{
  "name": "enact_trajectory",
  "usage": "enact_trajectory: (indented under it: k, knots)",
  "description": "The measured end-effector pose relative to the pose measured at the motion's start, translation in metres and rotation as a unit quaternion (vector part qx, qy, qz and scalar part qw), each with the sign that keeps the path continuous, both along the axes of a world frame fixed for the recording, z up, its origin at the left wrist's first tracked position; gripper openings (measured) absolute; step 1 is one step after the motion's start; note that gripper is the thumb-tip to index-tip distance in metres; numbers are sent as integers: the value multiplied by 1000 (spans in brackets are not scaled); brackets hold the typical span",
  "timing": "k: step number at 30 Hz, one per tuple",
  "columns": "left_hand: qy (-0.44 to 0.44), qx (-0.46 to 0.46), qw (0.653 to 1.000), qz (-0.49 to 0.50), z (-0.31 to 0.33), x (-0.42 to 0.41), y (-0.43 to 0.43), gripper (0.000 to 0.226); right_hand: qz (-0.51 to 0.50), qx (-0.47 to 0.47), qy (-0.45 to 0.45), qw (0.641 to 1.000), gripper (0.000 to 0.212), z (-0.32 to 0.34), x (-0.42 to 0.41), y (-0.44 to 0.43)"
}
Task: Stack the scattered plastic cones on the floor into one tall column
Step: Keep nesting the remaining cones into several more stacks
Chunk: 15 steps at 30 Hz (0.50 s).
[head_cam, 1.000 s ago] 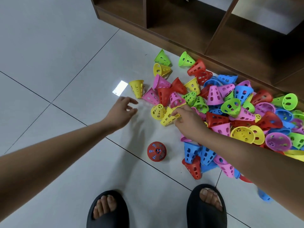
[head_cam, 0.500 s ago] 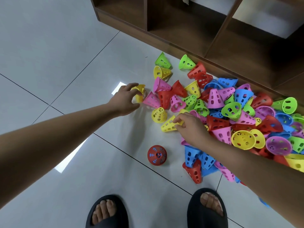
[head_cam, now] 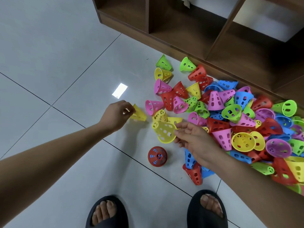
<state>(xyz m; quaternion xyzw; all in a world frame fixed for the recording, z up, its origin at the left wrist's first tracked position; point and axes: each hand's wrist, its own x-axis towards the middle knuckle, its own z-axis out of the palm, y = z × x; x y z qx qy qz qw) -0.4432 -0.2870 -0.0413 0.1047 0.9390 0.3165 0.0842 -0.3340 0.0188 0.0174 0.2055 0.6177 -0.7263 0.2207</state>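
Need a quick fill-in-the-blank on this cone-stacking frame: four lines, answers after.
The left hand pinches a cone coloured ____.
The right hand holds a second cone, also ____.
The lone cone standing upright in front of the slippers is ____.
The slippers are ____.
Missing words: yellow; yellow; red; black.

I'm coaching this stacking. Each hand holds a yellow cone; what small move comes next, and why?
Probably bring the left hand across and nest its left cone with the right cone in the right hand: both are yellow, gripped, and apart.
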Motion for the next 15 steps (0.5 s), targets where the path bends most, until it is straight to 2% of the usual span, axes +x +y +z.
enact_trajectory:
  k: [4,7,12,15]
  knots:
    - [-65,86,990,90,18,29,4,16,45,-23,-27,998,15,1,15,-5]
    - [-106,170,973,112,38,49,10,16,85,-12,-35,996,14,-4,21,-6]
    - [-182,339,910,152,75,71,26,18,110,20,-65,992,15,-18,23,-9]
    - [-259,388,878,109,90,82,34,15,115,33,-90,989,14,-29,24,-9]
